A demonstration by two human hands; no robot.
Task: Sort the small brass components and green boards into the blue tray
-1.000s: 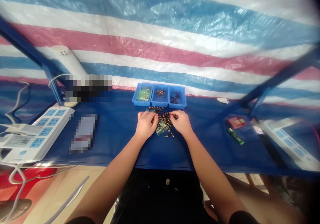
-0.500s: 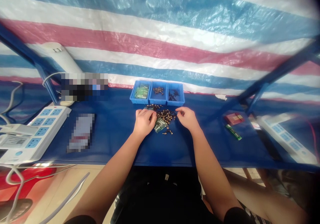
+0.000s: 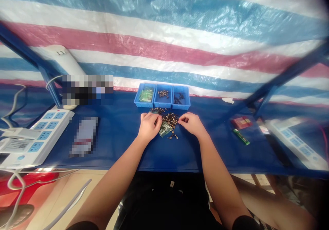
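A pile of small brass-and-dark metal parts [image 3: 170, 118], like screws or connectors, lies on the blue table. Among them, at the near left, are small greenish packets [image 3: 165, 129]. At the pile's left edge is my left hand [image 3: 149, 126], its fingers curled together; whatever they hold is hidden. My right hand [image 3: 191, 124] has thumb and forefinger pinched at the pile's right edge, on something too small to make out. Behind the pile stand three joined blue bins: the left bin [image 3: 144, 104] holds greenish packets, the middle bin [image 3: 162, 105] brass parts, the right bin [image 3: 181, 106] dark pieces.
Power strips lie at the left [image 3: 38, 134] and right [image 3: 299, 139]. A blurred-out flat object [image 3: 84, 136] rests left of my arm. A red box [image 3: 241, 122] and a green pack [image 3: 241, 137] lie to the right. Blue frame bars slant up both sides before a striped sheet.
My right hand has moved slightly down and left, bringing its fingertips to the pile's edge. The left hand stays at the pile's left side.
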